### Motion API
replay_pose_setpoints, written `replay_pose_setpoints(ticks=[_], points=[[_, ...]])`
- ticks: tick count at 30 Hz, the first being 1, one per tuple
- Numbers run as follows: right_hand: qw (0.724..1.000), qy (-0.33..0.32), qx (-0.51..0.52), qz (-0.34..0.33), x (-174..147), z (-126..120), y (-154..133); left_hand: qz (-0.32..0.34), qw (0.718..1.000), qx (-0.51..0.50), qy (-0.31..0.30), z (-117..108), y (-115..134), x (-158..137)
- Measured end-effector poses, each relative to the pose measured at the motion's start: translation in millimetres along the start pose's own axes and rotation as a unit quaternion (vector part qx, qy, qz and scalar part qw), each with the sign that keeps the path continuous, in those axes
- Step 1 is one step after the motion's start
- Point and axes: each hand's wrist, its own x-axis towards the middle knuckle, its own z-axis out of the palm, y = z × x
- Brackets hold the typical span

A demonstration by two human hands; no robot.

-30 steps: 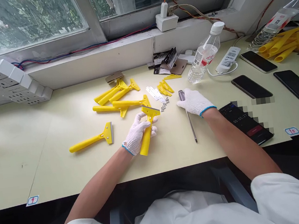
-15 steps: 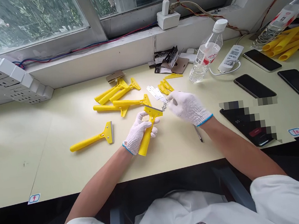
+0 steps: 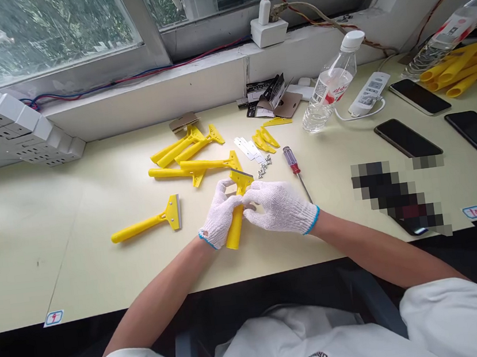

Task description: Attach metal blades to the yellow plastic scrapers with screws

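Observation:
My left hand [image 3: 220,214], in a white knit glove, is closed around the handle of a yellow scraper [image 3: 236,228], whose blade edge points up and away. My right hand [image 3: 280,205], gloved too, meets it at the scraper's neck with fingers pinched; whatever they hold is hidden. Beyond the hands lie a scatter of small screws [image 3: 264,166], white blades [image 3: 249,149] and yellow blade covers [image 3: 265,139]. A screwdriver [image 3: 292,161] with a clear and red handle rests right of the screws. To the left lies another scraper [image 3: 152,224] with its blade fitted.
Several yellow scraper handles [image 3: 186,147] are piled behind my left hand. A water bottle [image 3: 327,89], a power strip [image 3: 369,93] and phones [image 3: 407,137] occupy the right side. Opened packaging [image 3: 269,96] lies by the wall, and white boxes [image 3: 10,128] are stacked at the left.
My right hand has come from the screws down and left to the scraper in my left hand. The screws and screwdriver it covered now show.

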Motion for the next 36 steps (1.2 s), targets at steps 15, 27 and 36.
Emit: replay_pose_setpoints(ticks=[15, 27, 36], points=[[0.98, -0.12, -0.125, 0.097, 3, 0, -27, 0.035, 0.998, 0.05, 0.027, 3, -9, 2], [0.985, -0.093, -0.038, 0.139, 4, 3, -16, 0.024, 0.998, 0.053, 0.005, 3, -3, 1], [0.981, 0.039, 0.179, 0.06, 9, -8, 24, -0.01, 0.998, 0.046, -0.048, -6, -2, 4]])
